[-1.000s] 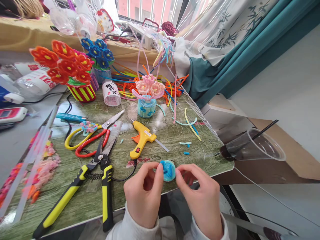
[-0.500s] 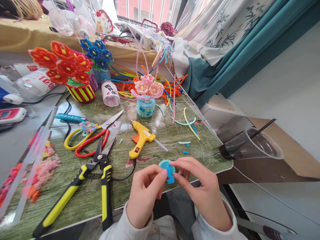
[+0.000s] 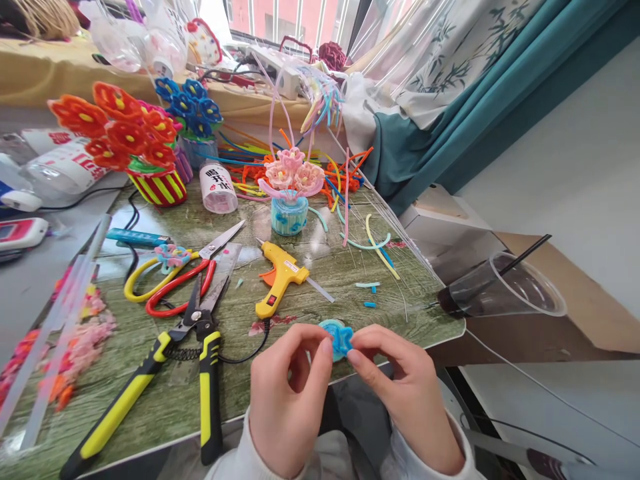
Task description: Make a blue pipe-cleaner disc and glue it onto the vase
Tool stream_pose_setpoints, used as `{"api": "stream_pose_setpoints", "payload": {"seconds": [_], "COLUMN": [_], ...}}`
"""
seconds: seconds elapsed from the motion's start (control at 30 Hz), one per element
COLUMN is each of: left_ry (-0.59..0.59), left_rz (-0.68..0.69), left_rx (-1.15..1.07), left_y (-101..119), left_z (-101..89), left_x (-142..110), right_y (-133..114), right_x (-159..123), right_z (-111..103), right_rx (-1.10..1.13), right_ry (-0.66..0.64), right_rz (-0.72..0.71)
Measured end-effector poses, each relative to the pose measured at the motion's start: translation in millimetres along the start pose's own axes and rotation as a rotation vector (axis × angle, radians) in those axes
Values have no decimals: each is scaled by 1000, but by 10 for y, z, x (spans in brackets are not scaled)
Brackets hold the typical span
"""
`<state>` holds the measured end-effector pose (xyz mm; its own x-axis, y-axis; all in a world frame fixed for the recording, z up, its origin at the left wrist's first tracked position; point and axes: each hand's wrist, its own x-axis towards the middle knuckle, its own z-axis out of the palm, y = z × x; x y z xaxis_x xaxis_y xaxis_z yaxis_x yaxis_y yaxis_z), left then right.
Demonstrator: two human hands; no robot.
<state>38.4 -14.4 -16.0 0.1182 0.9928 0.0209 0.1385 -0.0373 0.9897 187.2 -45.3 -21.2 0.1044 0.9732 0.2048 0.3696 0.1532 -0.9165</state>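
Between the pinching fingertips of the left hand and right hand sits a small bright-blue fuzzy piece with curved lobes, its side edges hidden. It partly covers a round pale-turquoise fuzzy disc, whose lower side is hard to make out. Beyond, on the green wood-grain worktop, lies a yellow plastic glue gun.

We note left hand and right hand pinching a blue piece; yellow glue gun lies beyond.
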Motion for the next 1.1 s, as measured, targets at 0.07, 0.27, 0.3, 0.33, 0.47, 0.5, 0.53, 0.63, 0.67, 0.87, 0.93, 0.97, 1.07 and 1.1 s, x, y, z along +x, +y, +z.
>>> {"api": "stream_pose_setpoints", "payload": {"seconds": [0.07,0.27,0.3,0.33,0.47,0.5,0.53,0.63,0.67,0.87,0.93,0.97,1.07,1.1], "left_ry": [83,-23,-27,-33,-65,-75,-85,-88,-85,-118,-112,-105,-79,-74], "left_rz": [222,494,514,533,568,572,574,567,562,503,457,437,392,378], "left_rx": [181,439,468,491,532,533,532,531,531,476,462,469,564,612], "left_y": [-9,-15,-22,-31,-75,-84,-92,-105,-107,-155,-204,-232,-301,-313], "left_z": [-20,-90,-91,-90,-77,-76,-76,-75,-74,-32,-13,-6,2,1], "left_x": [-29,-33,-25,-17,14,19,23,31,34,52,45,40,36,40], "right_y": [4,0,0,0,5,6,7,11,12,46,83,109,198,223], "right_x": [-10,-8,-6,-6,-10,-12,-12,-9,-7,-26,-49,-65,-125,-145], "right_z": [3,18,17,14,-15,-23,-31,-43,-43,-26,-32,-39,-61,-65], "right_rx": [41,114,108,102,79,74,69,56,55,39,25,23,10,-8], "right_ry": [-15,-39,-37,-36,-41,-47,-51,-63,-64,-66,-55,-40,58,96], "right_rz": [48,144,150,157,171,171,170,170,169,176,196,212,269,279]}}
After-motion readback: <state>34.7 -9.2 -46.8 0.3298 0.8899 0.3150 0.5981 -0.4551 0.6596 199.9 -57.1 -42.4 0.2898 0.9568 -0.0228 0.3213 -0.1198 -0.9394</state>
